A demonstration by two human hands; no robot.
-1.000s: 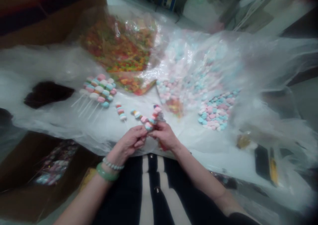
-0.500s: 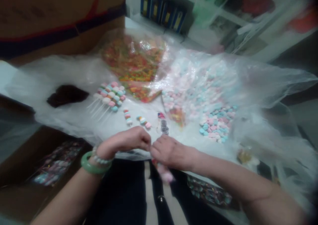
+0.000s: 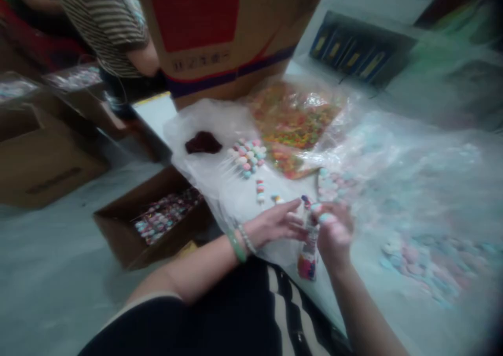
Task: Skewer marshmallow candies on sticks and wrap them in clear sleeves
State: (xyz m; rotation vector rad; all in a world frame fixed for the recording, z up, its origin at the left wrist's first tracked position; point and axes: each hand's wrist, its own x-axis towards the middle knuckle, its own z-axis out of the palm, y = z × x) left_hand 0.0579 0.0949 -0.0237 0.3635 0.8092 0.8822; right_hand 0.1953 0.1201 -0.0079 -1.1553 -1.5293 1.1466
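Observation:
My right hand point(image 3: 333, 231) is closed round a candy skewer in a narrow clear wrapper point(image 3: 308, 246) that hangs down from it, with pastel candies at my fingertips. My left hand point(image 3: 277, 222), with a green bangle and a bead bracelet at the wrist, reaches over with its fingers stretched and touches the top of the wrapper. Just beyond my hands lie a short candy skewer point(image 3: 260, 190) and a bundle of finished skewers point(image 3: 247, 157) on the plastic sheet point(image 3: 214, 180) that covers the table. The picture is blurred.
A bag of orange and green candies point(image 3: 296, 117) and a heap of pastel candies point(image 3: 416, 254) lie on the sheet. An open carton of wrapped skewers point(image 3: 157, 222) stands on the floor at the left. A big cardboard box point(image 3: 220, 36) and a person in a striped shirt point(image 3: 102, 18) are behind.
The view has swung left, bringing the floor carton and another person into sight. The candy skewer now hangs in its wrapper from my right hand, and my left hand has opened against it.

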